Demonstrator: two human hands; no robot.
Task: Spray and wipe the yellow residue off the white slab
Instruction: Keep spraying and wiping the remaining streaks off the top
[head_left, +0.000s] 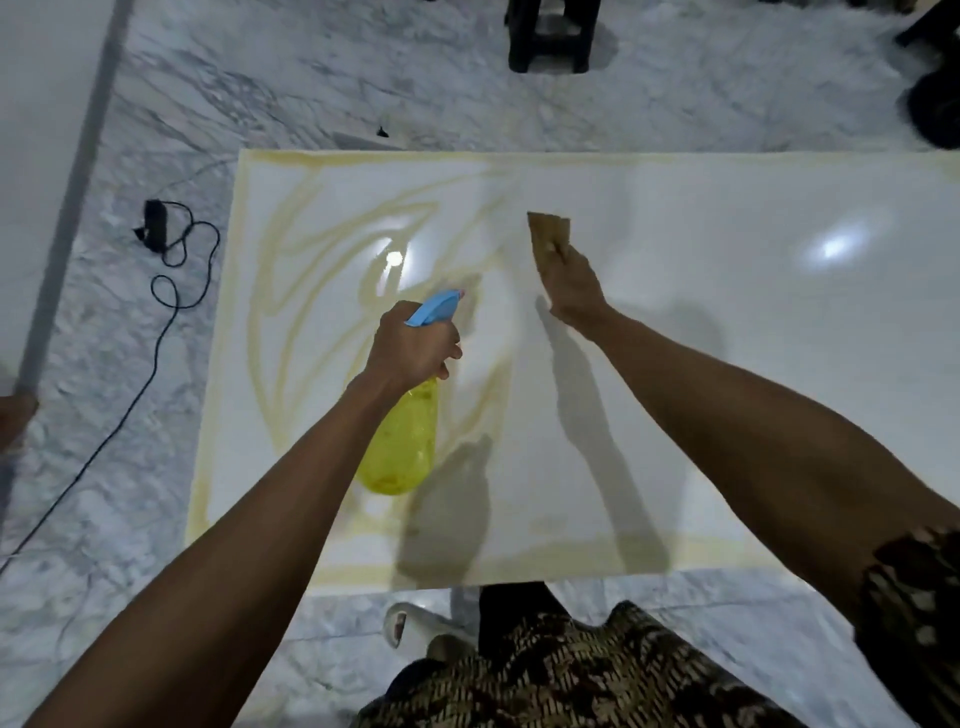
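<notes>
A large white slab (727, 364) lies flat on the marble floor and fills the middle of the view. Yellow residue (291, 249) runs in curved streaks over its left half and along its borders; the right half looks mostly white. My left hand (410, 345) grips a yellow spray bottle (405, 441) with a blue trigger head (436, 306), held above the slab with the nozzle pointing away from me. My right hand (571, 286) presses a brownish sponge (550, 234) flat on the slab near its middle, to the right of the streaks.
A black cable with a small adapter (156, 228) trails across the marble floor left of the slab. A dark stool (550, 36) stands beyond the far edge, and dark objects (935, 109) sit at the top right. White footwear (415, 623) lies by the slab's near edge.
</notes>
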